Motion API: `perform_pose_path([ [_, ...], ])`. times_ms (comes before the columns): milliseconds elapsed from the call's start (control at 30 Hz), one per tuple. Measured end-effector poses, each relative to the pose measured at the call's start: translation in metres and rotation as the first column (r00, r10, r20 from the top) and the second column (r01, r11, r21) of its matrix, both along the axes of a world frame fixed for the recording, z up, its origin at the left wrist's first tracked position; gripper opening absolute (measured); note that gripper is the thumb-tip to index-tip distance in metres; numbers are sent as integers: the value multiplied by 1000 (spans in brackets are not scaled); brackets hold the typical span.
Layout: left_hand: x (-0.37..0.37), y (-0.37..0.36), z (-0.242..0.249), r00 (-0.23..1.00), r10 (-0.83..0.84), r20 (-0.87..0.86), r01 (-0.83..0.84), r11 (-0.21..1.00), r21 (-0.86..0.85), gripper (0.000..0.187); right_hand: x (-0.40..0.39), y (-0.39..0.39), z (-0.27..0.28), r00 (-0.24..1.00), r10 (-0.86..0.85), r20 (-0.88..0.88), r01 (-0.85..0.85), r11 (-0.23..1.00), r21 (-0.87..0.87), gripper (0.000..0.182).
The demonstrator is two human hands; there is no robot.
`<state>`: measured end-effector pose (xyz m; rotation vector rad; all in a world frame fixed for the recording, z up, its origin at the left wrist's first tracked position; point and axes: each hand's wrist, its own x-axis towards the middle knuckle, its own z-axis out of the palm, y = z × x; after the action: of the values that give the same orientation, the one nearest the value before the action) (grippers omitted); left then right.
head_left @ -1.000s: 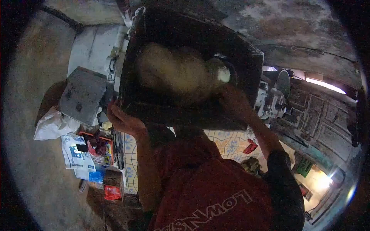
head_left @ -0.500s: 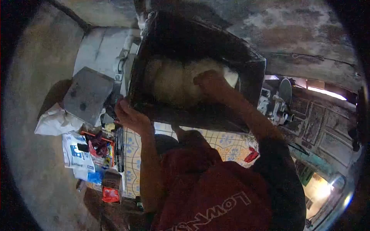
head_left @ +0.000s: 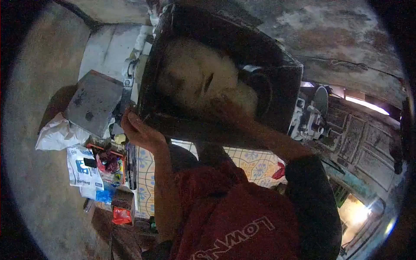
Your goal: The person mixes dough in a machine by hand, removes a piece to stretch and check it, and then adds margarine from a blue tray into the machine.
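Note:
A large pale, doughy mass (head_left: 195, 69) lies inside a deep dark tub (head_left: 208, 134), with folds and a dark slit across its surface. My right hand (head_left: 227, 109) reaches over the tub's near side and rests on the lower right part of the mass, its fingers spread against it. My left hand (head_left: 143, 130) is at the tub's lower left corner, its fingers stretched up beside a dark metal lever (head_left: 126, 93). Whether those fingertips touch the lever or the rim is hard to see. The tub's interior is dim.
A grey square-topped object (head_left: 93, 102) stands at the left, above a white bag (head_left: 60, 134). Below it lie a printed white sack (head_left: 82, 169) and a red packet (head_left: 122, 215). Metal machine parts (head_left: 307, 119) stand right of the tub. Patterned tiles (head_left: 249, 162) cover the floor.
The pale mass has changed shape, spreading toward the upper left with a dark slit showing. My right hand has moved lower and left, its fingers flatter. My left hand stays by the lever.

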<state>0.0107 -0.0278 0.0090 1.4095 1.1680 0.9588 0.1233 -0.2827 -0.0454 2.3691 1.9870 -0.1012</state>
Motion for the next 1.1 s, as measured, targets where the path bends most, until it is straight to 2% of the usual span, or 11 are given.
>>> perform_pose_path([
  [133,-2,1,3,997,-27,-69,35,993,116,30,33,36,-56,991,-32,-133,2,976,-219,41],
  [267,-1,2,-6,999,-20,25,19,999,43,29,64,77,-8,923,-278,-266,52,775,-629,46],
  [367,-1,1,4,999,-38,-4,38,996,81,32,64,49,4,937,-166,-307,70,951,-301,46],
  [467,-2,5,-7,998,-44,38,40,993,112,34,48,29,53,841,-404,-359,144,807,-572,52],
  [533,-1,2,-9,999,-47,18,44,988,145,36,31,-9,83,583,-721,-374,562,691,-454,47],
  [600,0,3,5,994,-54,-91,69,981,179,38,20,-48,105,610,-640,-467,600,758,-255,42],
  [633,2,-1,5,999,-40,13,40,999,4,39,17,-59,109,577,-656,-487,680,716,-159,40],
  [700,-6,4,-14,996,-86,35,84,995,57,39,12,-74,115,515,-672,-532,807,589,39,37],
  [800,-2,3,-3,997,-78,4,77,994,78,35,22,-53,157,239,-778,-580,971,183,155,32],
  [900,-2,4,-2,996,-70,-60,76,991,111,34,39,-61,154,273,-712,-647,958,145,246,22],
  [1100,-3,4,-2,997,-71,-18,73,995,63,34,32,-49,119,637,-671,-380,755,643,128,17],
])
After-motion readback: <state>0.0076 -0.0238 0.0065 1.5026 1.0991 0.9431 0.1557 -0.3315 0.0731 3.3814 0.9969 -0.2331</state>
